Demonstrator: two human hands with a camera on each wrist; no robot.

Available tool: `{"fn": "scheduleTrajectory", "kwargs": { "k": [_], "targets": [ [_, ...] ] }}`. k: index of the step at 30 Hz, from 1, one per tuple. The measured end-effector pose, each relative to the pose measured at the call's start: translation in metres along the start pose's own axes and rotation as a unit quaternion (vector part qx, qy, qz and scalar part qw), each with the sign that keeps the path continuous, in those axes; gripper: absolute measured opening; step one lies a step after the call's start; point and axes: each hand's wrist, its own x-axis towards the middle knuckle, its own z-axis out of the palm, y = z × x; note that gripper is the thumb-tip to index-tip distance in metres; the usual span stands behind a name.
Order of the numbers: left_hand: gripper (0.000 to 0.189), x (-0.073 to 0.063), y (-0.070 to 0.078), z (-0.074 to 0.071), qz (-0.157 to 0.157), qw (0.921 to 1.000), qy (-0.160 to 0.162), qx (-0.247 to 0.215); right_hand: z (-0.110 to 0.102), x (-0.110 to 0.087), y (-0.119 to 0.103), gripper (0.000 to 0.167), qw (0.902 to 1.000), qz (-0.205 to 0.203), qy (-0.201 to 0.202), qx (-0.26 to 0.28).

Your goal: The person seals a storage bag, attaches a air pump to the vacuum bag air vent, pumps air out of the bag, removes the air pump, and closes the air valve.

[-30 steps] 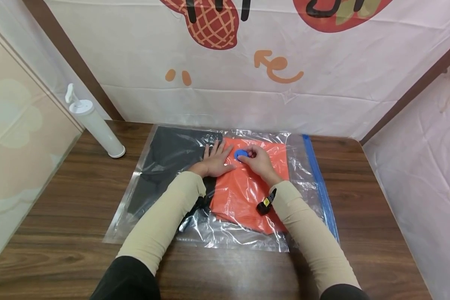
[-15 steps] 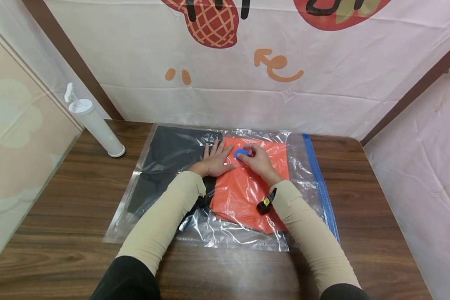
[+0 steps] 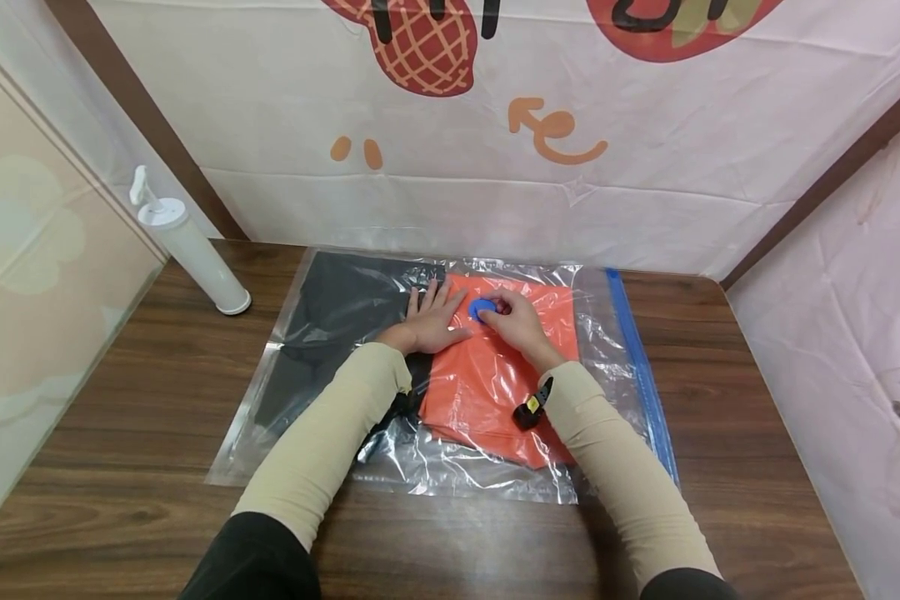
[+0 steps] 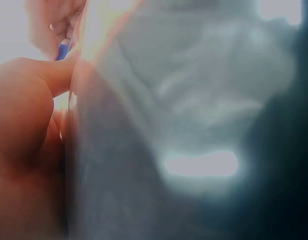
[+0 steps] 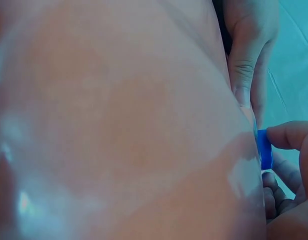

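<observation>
A clear plastic vacuum storage bag (image 3: 600,333) lies flat on the table, with folded black cloth (image 3: 345,308) on its left and folded orange cloth (image 3: 480,392) on its right. On the bag over the orange part sits a round blue valve cap (image 3: 482,310). My right hand (image 3: 521,325) pinches this cap between thumb and fingers, as the right wrist view also shows from the side. Left of it my left hand (image 3: 429,323) rests on the bag with fingers spread, across the border of the black and orange cloth.
A white hand pump (image 3: 198,258) stands at the back left of the wooden table (image 3: 450,550). A blue zip strip (image 3: 637,367) runs along the bag's right edge. Fabric walls (image 3: 465,208) enclose the table's back and sides.
</observation>
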Motion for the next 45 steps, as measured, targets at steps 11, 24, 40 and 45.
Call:
{"fn": "scheduleTrajectory", "kwargs": {
  "k": [11,24,40,45],
  "targets": [
    [0.08,0.0025,-0.0036,0.003,-0.002,1.0,-0.004,-0.007,0.0009,-0.0012,-0.002,0.042,0.9999,0.015,0.0,0.003],
    [0.08,-0.0033,0.0,-0.0012,0.006,1.0,0.001,0.001,0.0003,-0.0005,-0.0016,0.035,0.9999,-0.007,-0.002,-0.013],
    [0.079,0.0003,-0.0011,0.0013,-0.002,1.0,-0.001,-0.008,0.0005,-0.0034,-0.0039,0.041,0.9998,0.014,0.004,0.013],
    [0.079,-0.0007,-0.0005,0.0005,0.002,1.0,0.004,-0.007,0.0002,-0.0039,-0.0046,0.032,0.9999,0.006,0.008,0.007]
  ]
}}
